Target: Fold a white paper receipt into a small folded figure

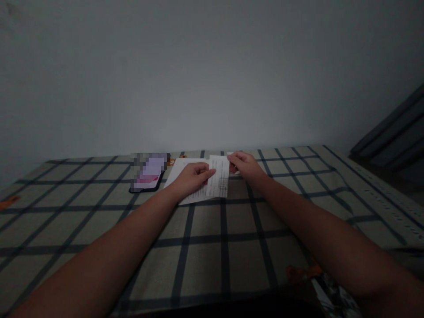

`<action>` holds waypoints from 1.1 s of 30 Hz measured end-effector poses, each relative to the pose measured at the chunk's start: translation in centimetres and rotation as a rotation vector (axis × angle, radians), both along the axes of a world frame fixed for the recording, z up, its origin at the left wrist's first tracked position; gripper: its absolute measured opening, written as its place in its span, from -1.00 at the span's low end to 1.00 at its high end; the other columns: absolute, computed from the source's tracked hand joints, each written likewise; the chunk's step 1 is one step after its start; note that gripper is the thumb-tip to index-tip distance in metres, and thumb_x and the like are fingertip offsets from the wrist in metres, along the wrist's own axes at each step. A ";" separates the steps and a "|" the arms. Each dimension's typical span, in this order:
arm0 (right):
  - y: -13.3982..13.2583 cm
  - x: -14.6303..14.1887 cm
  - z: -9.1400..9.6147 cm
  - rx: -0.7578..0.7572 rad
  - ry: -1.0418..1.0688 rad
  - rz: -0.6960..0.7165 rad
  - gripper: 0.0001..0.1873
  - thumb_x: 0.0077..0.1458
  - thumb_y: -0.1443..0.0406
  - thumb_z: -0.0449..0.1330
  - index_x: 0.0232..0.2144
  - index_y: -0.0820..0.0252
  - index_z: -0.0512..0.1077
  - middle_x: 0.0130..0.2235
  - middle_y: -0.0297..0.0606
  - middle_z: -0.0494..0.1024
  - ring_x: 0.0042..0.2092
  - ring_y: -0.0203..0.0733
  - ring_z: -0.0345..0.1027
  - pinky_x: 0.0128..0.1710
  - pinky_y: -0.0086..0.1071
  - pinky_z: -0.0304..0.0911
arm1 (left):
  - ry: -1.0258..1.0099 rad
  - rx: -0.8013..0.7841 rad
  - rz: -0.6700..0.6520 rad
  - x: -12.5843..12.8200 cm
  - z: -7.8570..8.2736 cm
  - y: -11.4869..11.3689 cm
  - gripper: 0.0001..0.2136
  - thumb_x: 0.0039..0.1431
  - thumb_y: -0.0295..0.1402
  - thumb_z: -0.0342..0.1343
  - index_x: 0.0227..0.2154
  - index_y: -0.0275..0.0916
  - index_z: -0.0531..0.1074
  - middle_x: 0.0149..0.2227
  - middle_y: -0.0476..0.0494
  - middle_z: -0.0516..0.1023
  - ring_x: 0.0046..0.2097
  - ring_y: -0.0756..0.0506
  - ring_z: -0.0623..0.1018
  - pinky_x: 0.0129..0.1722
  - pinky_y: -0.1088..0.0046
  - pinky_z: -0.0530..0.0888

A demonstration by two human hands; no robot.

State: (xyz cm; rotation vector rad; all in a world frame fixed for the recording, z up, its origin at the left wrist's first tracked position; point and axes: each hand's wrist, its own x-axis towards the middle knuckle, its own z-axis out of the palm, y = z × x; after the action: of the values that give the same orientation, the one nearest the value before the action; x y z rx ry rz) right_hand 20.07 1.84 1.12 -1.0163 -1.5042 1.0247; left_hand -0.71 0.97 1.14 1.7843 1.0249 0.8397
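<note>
A small white slip of paper (218, 176) with printed lines is held up between my hands, over the far middle of the checked cloth. My left hand (192, 179) grips its left edge, thumb lying across the front. With fingers pinched together, my right hand (244, 164) is at the slip's upper right corner. Under my left hand lies a larger white sheet (175, 170), also printed in its lower part and partly covered by the hand and slip. A small reddish and white thing (233, 169) shows below my right fingers; its kind cannot be made out.
Left of the papers lies a phone (150, 174) with its screen lit and blurred. A light cloth with dark check lines (205, 251) covers the surface up to a plain grey wall (212, 79). Dark slatted panels (397, 128) stand at the right.
</note>
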 end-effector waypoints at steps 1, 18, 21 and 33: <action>0.0 0.0 0.0 0.003 -0.008 -0.003 -0.68 0.08 0.10 0.15 -0.55 0.20 0.32 -0.54 -0.36 0.37 -0.48 -0.34 0.25 -0.42 -0.40 0.22 | -0.010 -0.002 0.003 0.0 -0.1 0.0 -0.67 0.13 -0.12 0.14 -0.59 -0.23 0.31 -0.64 0.06 0.28 -0.61 0.07 0.25 -0.61 0.53 0.14; -0.8 0.4 -0.1 0.465 -0.699 0.007 -0.54 0.19 0.10 0.13 0.01 0.28 0.46 -0.21 -0.17 0.55 -0.29 -0.23 0.33 -0.24 -0.34 0.19 | -0.356 -0.046 0.227 0.4 -1.1 1.3 -0.79 0.05 -0.22 0.23 -0.37 -0.29 0.45 -0.42 -0.08 0.55 -0.48 0.02 0.48 -0.51 0.53 0.40; -0.7 0.5 -0.2 0.448 -0.728 0.019 -0.50 0.20 0.06 0.11 0.05 0.26 0.44 -0.20 -0.17 0.55 -0.27 -0.22 0.33 -0.24 -0.35 0.18 | -0.383 -0.104 0.155 0.7 -0.9 0.8 -0.75 0.03 -0.24 0.26 -0.29 -0.28 0.42 -0.36 -0.09 0.57 -0.44 0.01 0.52 -0.48 0.53 0.44; -1.4 0.4 0.2 0.398 -0.762 0.054 -0.24 0.02 -0.14 0.19 0.16 0.13 0.34 -0.10 -0.16 0.54 -0.23 -0.17 0.36 -0.24 -0.32 0.19 | -0.432 -0.176 -0.026 1.0 -0.6 -0.1 -0.53 -0.07 -0.34 0.36 -0.12 -0.21 0.27 -0.20 -0.19 0.61 -0.25 -0.11 0.62 -0.24 0.29 0.53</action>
State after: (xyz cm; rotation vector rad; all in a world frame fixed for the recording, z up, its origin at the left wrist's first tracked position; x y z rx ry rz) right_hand 20.44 0.43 1.30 -1.1312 -2.2462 0.3269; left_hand 0.33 0.89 0.51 1.3850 0.7627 1.0294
